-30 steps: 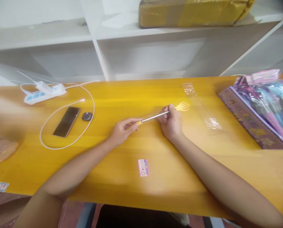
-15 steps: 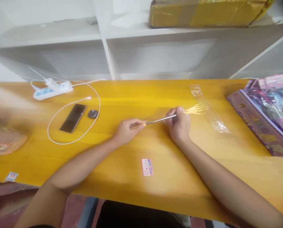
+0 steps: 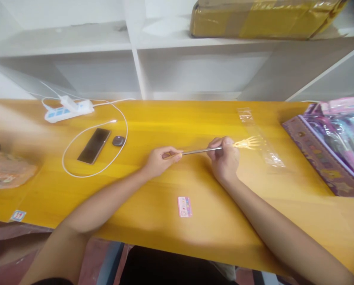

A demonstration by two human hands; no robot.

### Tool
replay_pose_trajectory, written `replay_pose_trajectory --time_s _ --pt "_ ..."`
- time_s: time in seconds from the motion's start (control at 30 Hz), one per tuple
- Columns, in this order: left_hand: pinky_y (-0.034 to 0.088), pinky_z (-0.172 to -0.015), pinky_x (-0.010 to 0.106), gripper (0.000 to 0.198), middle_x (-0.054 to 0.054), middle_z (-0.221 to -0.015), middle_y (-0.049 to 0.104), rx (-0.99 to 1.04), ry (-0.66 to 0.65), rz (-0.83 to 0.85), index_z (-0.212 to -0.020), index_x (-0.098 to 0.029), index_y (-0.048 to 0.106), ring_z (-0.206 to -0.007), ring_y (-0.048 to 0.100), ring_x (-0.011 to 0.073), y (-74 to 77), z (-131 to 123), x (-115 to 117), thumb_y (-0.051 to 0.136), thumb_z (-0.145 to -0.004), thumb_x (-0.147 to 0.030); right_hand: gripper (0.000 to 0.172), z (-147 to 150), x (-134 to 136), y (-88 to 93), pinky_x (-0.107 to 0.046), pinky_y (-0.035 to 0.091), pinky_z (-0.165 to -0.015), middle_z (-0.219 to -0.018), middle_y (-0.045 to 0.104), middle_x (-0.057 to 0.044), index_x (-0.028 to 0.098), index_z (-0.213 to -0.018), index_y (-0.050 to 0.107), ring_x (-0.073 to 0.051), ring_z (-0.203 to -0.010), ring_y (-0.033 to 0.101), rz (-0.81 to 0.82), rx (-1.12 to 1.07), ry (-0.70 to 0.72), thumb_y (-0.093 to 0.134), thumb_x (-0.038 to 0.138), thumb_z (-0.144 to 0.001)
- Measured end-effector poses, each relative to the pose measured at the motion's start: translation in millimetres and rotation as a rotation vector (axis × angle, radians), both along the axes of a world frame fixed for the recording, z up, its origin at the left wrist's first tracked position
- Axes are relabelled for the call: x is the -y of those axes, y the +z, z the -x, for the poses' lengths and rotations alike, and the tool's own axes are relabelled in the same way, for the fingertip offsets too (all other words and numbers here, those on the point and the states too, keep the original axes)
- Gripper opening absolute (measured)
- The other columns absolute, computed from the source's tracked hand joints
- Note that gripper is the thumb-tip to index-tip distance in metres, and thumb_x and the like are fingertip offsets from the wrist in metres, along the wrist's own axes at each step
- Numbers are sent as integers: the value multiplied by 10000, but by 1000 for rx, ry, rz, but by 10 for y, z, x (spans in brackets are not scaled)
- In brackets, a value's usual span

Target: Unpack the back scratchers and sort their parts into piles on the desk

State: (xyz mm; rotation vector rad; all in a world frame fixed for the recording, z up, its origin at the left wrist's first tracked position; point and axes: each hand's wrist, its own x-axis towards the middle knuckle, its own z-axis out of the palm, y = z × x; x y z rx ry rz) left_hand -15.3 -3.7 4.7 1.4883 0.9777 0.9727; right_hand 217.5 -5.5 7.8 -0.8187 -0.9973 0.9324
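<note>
A back scratcher (image 3: pixel 198 151) with a thin metal shaft and a yellow, finger-shaped head is held between both hands above the table. My left hand (image 3: pixel 159 161) pinches its left end between thumb and fingers. Closed round the shaft close to the head is my right hand (image 3: pixel 226 162); the head sticks out to the right and looks blurred. Part of the shaft is hidden by the fingers. On the table below the hands lies a small pink printed card (image 3: pixel 184 206). A clear plastic sleeve (image 3: pixel 272 155) lies flat to the right of the scratcher head.
At the right stands a purple display box (image 3: pixel 322 158) of wrapped items. To the left are a phone (image 3: pixel 94 145), a small dark round-cornered object (image 3: pixel 118 141), a white cable and a power strip (image 3: pixel 70 112). A taped carton (image 3: pixel 266 19) sits on the white shelf behind.
The view has shifted slightly. The back scratcher lies a little more level, its yellow head slightly lower. Both hands keep their hold on it.
</note>
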Motion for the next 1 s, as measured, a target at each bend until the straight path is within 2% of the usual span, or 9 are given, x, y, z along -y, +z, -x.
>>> replay_pose_trajectory --time_s 0.33,0.6,0.77,0.83,0.9,1.0 --pt "628 -869 330 376 113 -1191 835 18 -34 8 -1040 -182 826 -955 780 205 -71 45 -23 841 -905 -532 507 65 154 55 -284 336 -517 -728 515 -18 225 -756 600 -132 -580 455 -33 79 -90 618 649 -1032" --pt "615 -759 290 451 120 -1117 833 -8 -89 68 -1059 -161 816 -841 778 183 -71 104 -73 862 -873 -569 528 66 157 79 -293 334 -508 -748 504 -20 243 -774 554 -148 -583 444 -25 140 -51 566 704 -1033" --pt "623 -826 315 437 124 -1139 833 8 -46 46 -1022 -159 809 -879 778 191 -89 74 -53 857 -875 -568 515 32 132 56 -294 349 -525 -732 524 -22 238 -765 593 -150 -590 460 -36 96 -61 613 683 -1022" --pt "622 -839 326 438 133 -1170 829 14 -75 59 -1000 -158 800 -900 780 201 -80 40 -21 862 -865 -570 514 38 125 23 -289 348 -527 -725 543 -18 231 -766 618 -141 -580 462 -24 82 2 626 675 -1025" --pt "611 -825 322 439 125 -1163 828 3 -114 67 -993 -163 787 -910 777 208 -63 5 22 871 -852 -570 531 91 143 -16 -291 372 -539 -710 570 -14 226 -791 655 -134 -561 468 10 121 149 607 695 -1034" --pt "563 -756 289 421 57 -971 816 -30 -100 49 -942 -182 746 -847 750 189 -37 -28 82 870 -850 -574 560 231 213 -58 -308 436 -598 -689 578 -6 222 -851 704 -140 -568 493 49 221 327 560 725 -1049"
